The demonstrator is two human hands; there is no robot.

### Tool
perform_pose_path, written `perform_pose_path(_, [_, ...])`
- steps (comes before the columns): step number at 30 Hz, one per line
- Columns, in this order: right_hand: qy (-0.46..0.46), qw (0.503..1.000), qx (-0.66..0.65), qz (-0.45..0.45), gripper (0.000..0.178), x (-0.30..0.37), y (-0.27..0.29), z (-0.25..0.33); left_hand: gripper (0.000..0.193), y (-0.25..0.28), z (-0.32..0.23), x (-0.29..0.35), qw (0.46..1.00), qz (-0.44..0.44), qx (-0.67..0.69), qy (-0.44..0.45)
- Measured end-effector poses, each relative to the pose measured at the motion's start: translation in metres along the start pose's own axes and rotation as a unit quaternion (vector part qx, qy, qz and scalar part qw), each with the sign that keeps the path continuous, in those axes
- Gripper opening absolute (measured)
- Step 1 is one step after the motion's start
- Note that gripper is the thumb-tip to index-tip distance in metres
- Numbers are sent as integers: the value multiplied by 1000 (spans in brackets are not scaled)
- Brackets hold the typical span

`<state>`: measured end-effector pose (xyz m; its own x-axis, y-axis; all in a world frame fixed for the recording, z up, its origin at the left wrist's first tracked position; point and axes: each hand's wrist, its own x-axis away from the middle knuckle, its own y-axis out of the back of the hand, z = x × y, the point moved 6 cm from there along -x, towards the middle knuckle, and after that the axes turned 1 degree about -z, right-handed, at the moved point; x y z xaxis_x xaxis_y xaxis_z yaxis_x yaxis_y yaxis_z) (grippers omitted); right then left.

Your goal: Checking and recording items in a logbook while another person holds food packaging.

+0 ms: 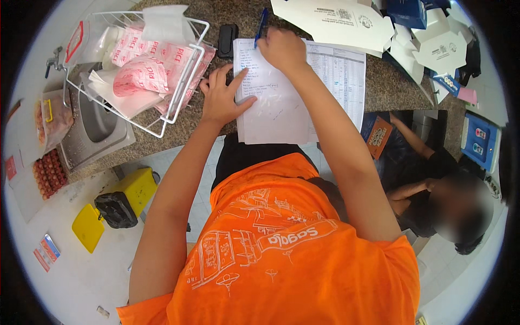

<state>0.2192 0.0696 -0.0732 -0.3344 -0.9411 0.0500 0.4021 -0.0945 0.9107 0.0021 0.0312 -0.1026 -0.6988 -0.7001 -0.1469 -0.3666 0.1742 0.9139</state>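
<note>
A blue pen [261, 25] is pinched in the right hand [281, 50], fingers closed round its lower end, tip set on the handwritten sheet [271, 108]. The sheet is laid at the near edge of the speckled stone worktop [387, 81], overhanging it slightly. The left hand [221, 97] is pressed flat on the sheet's left margin, fingers spread. A printed table sheet [341, 76] is tucked beneath, toward the right. A black phone [226, 39] is seen just beyond the left hand. A white wire basket [179, 103] of pink packets [143, 73] is placed at the worktop's left end, beside a steel sink [97, 124].
</note>
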Motion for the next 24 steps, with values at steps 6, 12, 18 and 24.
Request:
perform_pose_path(6, [-57, 986, -159, 9, 32, -22, -45, -30, 81, -5, -6, -6, 1000, 4, 7, -10])
perform_pose_path(12, [29, 968, -214, -126, 33, 21, -32, -2, 81, -1, -2, -2, 1000, -6, -8, -7])
perform_pose_path(18, [91, 989, -115, 9, 28, 4, -38, 10, 80, -1, -4, -3, 1000, 0, 6, -5])
perform_pose_path(24, [130, 884, -423, -150, 8, 48, -26, -21, 80, 1, -6, -4, 1000, -19, -1, -19])
